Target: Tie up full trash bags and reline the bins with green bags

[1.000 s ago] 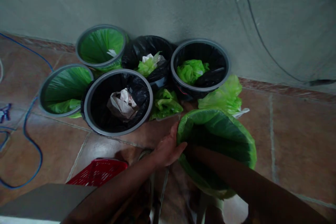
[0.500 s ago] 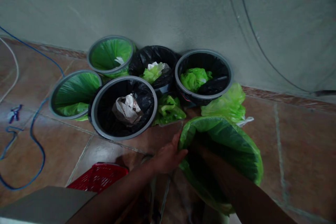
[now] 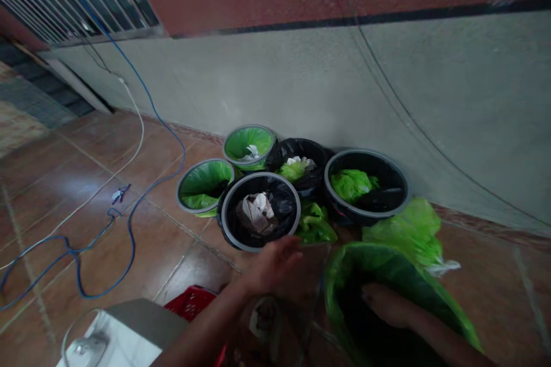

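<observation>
Head cam: right hand [image 3: 383, 301] is down inside the near green-lined bin [image 3: 333, 284], which sits at lower right, close to the wearer, mouth up and partly cut off by the frame edge. Fingers are in shadow against the green liner [image 3: 396, 266]; can't tell if they're pinching it or just resting. Left hand [image 3: 275, 266] is off that bin, fingers loosely spread, nothing visible in the grip, close to the front black-lined bin [image 3: 283, 200]. Contact with that rim: can't tell.

Surroundings: loose green bag [image 3: 404, 229] just behind the near bin, second black-lined bin [image 3: 390, 175] by the wall [image 3: 258, 80], green plastic [image 3: 316, 223] between the two black-lined ones. Crumpled paper [image 3: 258, 209] in the front one. Red basket [image 3: 191, 301] low, beside the left forearm.

Handling, my read: thin film, likely slips and tears if yanked. Left palm on the outer rim would steady the bin and hold the folded edge while the right works inside. Flat fingers beat fingertips. Work round the wall in short strokes, no nails. Watch the forearm dragging the near lip inward.
</observation>
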Tool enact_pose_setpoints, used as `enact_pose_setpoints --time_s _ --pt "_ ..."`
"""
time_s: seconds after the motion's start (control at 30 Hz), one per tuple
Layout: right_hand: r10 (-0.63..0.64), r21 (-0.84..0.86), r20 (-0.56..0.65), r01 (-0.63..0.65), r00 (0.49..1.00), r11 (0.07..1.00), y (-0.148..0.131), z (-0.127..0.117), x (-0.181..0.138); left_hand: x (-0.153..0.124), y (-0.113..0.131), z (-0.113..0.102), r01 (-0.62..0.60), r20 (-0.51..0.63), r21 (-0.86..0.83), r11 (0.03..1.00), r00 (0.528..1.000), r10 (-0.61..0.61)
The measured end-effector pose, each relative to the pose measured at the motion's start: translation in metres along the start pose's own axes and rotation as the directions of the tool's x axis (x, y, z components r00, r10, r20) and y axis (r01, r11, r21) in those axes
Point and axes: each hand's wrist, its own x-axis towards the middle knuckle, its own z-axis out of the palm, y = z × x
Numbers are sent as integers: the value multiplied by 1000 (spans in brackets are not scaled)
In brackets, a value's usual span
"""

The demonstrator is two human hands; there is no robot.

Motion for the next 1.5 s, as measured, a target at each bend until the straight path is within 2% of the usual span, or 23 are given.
enact_pose_setpoints --time_s 0.07,0.13,0.2,0.27,0.33,0.37,0.47,0.63,0.9,1.0,1.1,1.17,1.3,1.4,1.5 --pt "-50 -62 102 56 994 997 -2 -8 -3 -1 -8 -15 22 -157 -78 997 987 -34" --pt "-81 -165 96 97 992 981 -16 -19 -8 -5 -20 -30 82 -355 -122 989 927 -121" --pt "-120 -262 4 117 993 958 -46 -33 -10 -12 -33 -44 203 -549 -131 970 800 -242" --pt "-167 -292 -61 142 984 946 -90 -45 -7 -23 -44 -56 363 -687 -132 922 637 -349" --pt "-125 -275 -107 91 986 957 -136 -52 3 -33 -52 -67 498 -750 -134 856 514 -417" --pt "-109 -260 -139 70 984 963 -157 -52 10 -36 -55 -71 544 -760 -134 829 480 -438" --pt "6 -183 -199 -44 980 982 -202 -44 34 -37 -58 -80 630 -750 -118 767 450 -485" --pt "111 -110 -215 -137 970 984 -227 -25 55 -23 -59 -91 724 -704 -14 689 483 -521" --pt "134 -111 -263 -168 956 980 -232 -23 43 -23 -62 -94 741 -685 131 659 548 -480" --pt "102 -106 -313 -141 944 984 -232 -29 30 -33 -51 -94 742 -686 107 662 537 -491" --pt "59 -111 -358 -105 932 988 -224 -43 7 -47 -28 -95 719 -692 79 691 538 -481" --pt "23 -117 -389 -74 921 990 -209 -56 -16 -56 -7 -95 670 -682 106 735 586 -437" --pt "-16 -120 -457 -44 889 992 -151 -86 -71 -62 46 -86 450 -618 213 867 749 -236" --pt "63 -85 -480 -118 875 989 -92 -103 -112 -58 89 -60 247 -496 316 916 866 -63" --pt "179 -28 -466 -216 866 976 -36 -108 -143 -47 123 -21 128 -309 508 852 950 41"
